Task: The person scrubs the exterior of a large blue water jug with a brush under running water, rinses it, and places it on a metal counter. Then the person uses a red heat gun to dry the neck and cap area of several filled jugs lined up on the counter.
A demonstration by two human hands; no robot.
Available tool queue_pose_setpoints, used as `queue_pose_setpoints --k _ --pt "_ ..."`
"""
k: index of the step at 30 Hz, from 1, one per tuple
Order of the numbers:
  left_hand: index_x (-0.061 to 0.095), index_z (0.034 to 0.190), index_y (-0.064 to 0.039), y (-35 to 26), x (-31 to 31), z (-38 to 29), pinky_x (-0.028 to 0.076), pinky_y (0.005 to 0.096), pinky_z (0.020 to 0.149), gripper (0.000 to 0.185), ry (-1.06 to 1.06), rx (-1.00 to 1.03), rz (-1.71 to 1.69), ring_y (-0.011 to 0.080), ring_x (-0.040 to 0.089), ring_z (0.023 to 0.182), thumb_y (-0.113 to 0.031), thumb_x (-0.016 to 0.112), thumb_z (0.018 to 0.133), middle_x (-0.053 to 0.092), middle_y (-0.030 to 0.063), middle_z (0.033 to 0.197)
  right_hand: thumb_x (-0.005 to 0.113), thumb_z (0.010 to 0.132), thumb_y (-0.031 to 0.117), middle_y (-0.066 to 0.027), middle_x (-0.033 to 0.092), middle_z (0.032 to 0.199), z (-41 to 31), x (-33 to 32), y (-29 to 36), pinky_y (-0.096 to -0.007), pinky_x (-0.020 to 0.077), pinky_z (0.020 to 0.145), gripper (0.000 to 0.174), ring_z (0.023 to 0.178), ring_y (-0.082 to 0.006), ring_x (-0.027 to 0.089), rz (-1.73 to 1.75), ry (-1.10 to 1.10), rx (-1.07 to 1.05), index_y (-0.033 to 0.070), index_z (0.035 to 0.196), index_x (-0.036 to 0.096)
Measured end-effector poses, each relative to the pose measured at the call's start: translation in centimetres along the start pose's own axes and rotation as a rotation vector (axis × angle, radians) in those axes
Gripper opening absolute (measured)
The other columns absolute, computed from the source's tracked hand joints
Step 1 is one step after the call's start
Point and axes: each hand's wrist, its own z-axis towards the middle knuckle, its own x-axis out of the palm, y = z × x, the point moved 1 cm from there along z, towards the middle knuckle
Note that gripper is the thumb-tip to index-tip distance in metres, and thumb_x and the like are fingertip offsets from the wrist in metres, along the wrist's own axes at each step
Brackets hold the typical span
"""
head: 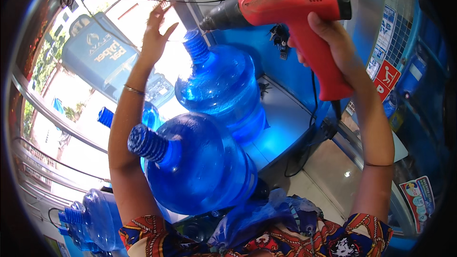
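Note:
A red heat gun (296, 3) is in the grip of my right hand (332, 43), its black nozzle pointing left. Just below the nozzle tip stands a large blue water jug (221, 82), its ribbed neck upright and slightly tilted in view. My left hand (156, 37) is raised to the left of that neck, empty, with fingers apart, in front of the bright window. Closer to my body, a second blue water jug (200, 167) stands with its neck towards my left forearm. A wrinkled covering appears over its capped mouth.
A white counter (282, 114) bears the jugs. The heat gun's black cord (313, 96) hangs down beside it. More blue jugs (101, 217) stand at the lower left. A glass window fills the left side. Plastic wrapping (250, 221) lies close to my body.

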Motion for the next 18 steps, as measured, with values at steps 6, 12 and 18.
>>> queue_pose_setpoints --k 6,12,18 --pt "0.068 0.113 -0.008 -6.9 -12.9 -1.5 0.044 0.0384 0.106 0.021 -0.278 0.216 -0.110 0.0225 0.056 0.121 -0.007 0.059 0.094 0.060 0.0106 0.129 0.060 0.092 0.054 -0.0088 0.066 0.082 -1.9 2.0 2.9 -0.0258 0.0539 0.060 0.056 0.066 -0.0143 0.066 -0.226 0.032 0.073 0.002 0.110 0.061" --pt "0.073 0.101 -0.004 -16.0 -20.3 -10.7 0.044 0.0418 0.102 0.022 -0.404 0.151 0.023 0.0243 0.057 0.118 -0.021 0.063 0.091 0.063 0.0159 0.120 0.056 0.094 0.055 -0.0097 0.066 0.079 -3.0 5.5 3.1 -0.0235 0.0524 0.052 0.058 0.058 -0.0136 0.064 -0.252 -0.024 0.017 -0.001 0.112 0.059" --pt "0.072 0.089 0.001 -21.9 -21.3 -23.6 0.047 0.0430 0.093 0.018 -0.399 -0.231 -0.188 0.0305 0.059 0.108 -0.011 0.061 0.083 0.064 0.0194 0.112 0.057 0.096 0.046 -0.0145 0.068 0.088 -8.6 6.6 -1.3 -0.0274 0.0533 0.056 0.054 0.065 -0.0177 0.066 -0.103 -0.144 -0.077 -0.003 0.118 0.057"
